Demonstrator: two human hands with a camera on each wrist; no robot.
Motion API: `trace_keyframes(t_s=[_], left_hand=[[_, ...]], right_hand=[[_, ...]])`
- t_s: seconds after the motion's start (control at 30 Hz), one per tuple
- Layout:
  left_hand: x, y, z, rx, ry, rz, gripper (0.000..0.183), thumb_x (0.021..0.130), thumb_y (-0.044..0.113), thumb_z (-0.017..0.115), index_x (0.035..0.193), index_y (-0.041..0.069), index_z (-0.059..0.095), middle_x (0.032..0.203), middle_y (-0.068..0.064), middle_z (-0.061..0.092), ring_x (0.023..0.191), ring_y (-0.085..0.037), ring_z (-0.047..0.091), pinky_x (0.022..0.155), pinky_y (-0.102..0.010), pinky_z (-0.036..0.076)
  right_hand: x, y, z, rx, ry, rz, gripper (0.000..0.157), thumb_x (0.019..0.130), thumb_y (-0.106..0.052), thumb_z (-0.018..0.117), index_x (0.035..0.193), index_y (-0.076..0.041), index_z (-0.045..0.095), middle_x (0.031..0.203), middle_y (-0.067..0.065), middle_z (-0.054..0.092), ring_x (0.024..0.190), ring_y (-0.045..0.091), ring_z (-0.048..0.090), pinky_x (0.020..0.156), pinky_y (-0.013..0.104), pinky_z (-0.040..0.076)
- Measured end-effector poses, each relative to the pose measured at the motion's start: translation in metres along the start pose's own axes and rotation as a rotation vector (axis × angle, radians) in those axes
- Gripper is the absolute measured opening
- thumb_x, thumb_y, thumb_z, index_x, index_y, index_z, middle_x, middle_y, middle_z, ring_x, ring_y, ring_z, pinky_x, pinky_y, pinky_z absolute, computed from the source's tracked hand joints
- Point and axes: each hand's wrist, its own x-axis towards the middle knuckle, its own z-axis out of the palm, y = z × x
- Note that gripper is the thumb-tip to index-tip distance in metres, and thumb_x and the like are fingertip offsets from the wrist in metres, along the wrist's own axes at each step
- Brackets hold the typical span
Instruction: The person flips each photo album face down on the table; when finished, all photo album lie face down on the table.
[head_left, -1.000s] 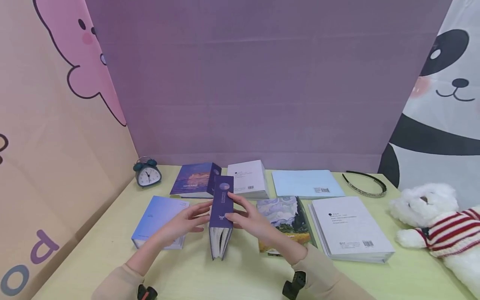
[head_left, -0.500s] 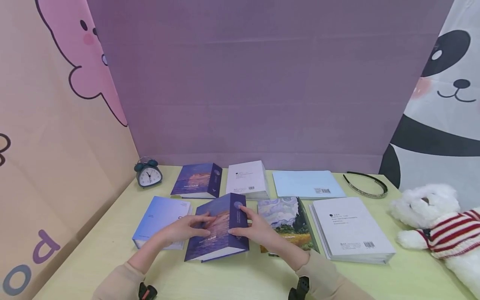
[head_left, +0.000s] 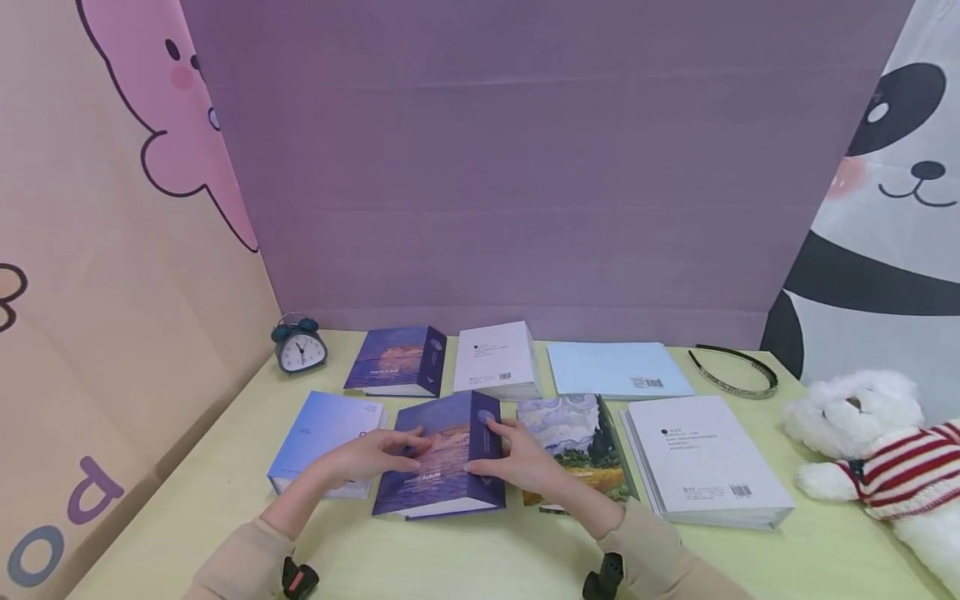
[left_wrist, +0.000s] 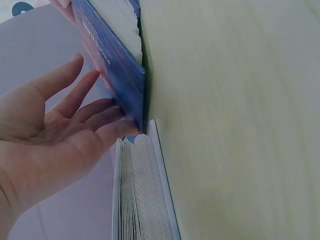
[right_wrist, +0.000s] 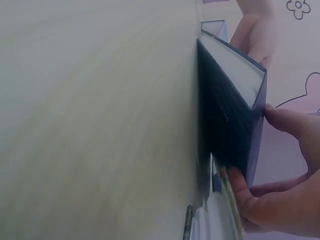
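A purple photo album (head_left: pixel 442 454) with a sunset-sea cover lies tilted at the middle front, cover up and spine side raised. My right hand (head_left: pixel 525 458) holds that spine side: in the right wrist view, its thumb is on the spine and a fingertip reaches under the back cover. The left hand (head_left: pixel 369 457) lies across the left part of the cover with its fingers fairly straight; in the left wrist view its fingertips meet the cover's edge. Left of the album lies a blue album (head_left: pixel 318 437), partly behind the left wrist. On the right, the right forearm overlaps a landscape-painting album (head_left: pixel 573 433).
Along the back are an alarm clock (head_left: pixel 300 350), another purple album (head_left: pixel 390 362), a white album (head_left: pixel 493 358), a pale blue book (head_left: pixel 611 367) and a headband (head_left: pixel 735 379). A thick white album (head_left: pixel 705 458) and a teddy bear (head_left: pixel 858 425) sit at the right.
The purple album stood on edge, spine up, between both hands. It has tipped over so its cover faces up, and its spine side has come down slightly further since.
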Motion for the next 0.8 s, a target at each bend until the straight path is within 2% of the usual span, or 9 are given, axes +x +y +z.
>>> trace_keyframes(t_s=[0.17,0.3,0.4,0.67,0.8], left_hand=[[-0.001,-0.001,-0.001,-0.007,-0.005,0.01,0.04,0.093,0.017,0.058,0.132,0.011,0.055,0.153,-0.016,0.024,0.14,-0.043,0.016,0.109,-0.059,0.024],[0.0,0.0,-0.001,-0.01,-0.016,0.006,0.038,0.094,0.016,0.057,0.131,0.011,0.055,0.153,-0.016,0.024,0.14,-0.043,0.016,0.109,-0.058,0.025],[0.001,0.0,-0.002,-0.001,-0.019,0.003,0.038,0.094,0.016,0.057,0.131,0.012,0.056,0.153,-0.016,0.025,0.14,-0.042,0.017,0.109,-0.058,0.025],[0.003,0.001,-0.001,0.025,-0.005,-0.005,0.036,0.094,0.015,0.056,0.13,0.012,0.057,0.152,-0.015,0.027,0.14,-0.041,0.019,0.109,-0.057,0.025],[0.005,0.001,0.0,0.052,0.002,-0.001,0.037,0.094,0.013,0.056,0.131,0.011,0.056,0.152,-0.016,0.027,0.14,-0.041,0.02,0.109,-0.057,0.025]], right_hand=[[0.004,0.011,-0.001,-0.035,-0.037,-0.04,0.08,0.079,-0.033,0.075,0.139,0.006,0.039,0.139,0.029,0.039,0.11,0.035,0.057,0.084,0.041,0.054],[0.005,0.013,-0.003,-0.118,-0.055,-0.04,0.075,0.08,-0.036,0.073,0.137,0.003,0.044,0.142,0.023,0.042,0.127,0.038,0.044,0.099,0.05,0.043],[0.005,0.012,-0.004,-0.164,-0.078,-0.027,0.072,0.081,-0.036,0.072,0.138,-0.001,0.045,0.145,0.022,0.038,0.134,0.039,0.035,0.104,0.053,0.037],[0.006,0.011,-0.005,-0.167,-0.124,-0.018,0.074,0.083,-0.037,0.07,0.143,-0.005,0.039,0.148,0.02,0.034,0.133,0.039,0.037,0.099,0.054,0.041],[0.008,0.012,-0.005,-0.174,-0.141,-0.033,0.075,0.084,-0.038,0.068,0.144,-0.006,0.036,0.149,0.02,0.032,0.135,0.039,0.034,0.101,0.055,0.039]])
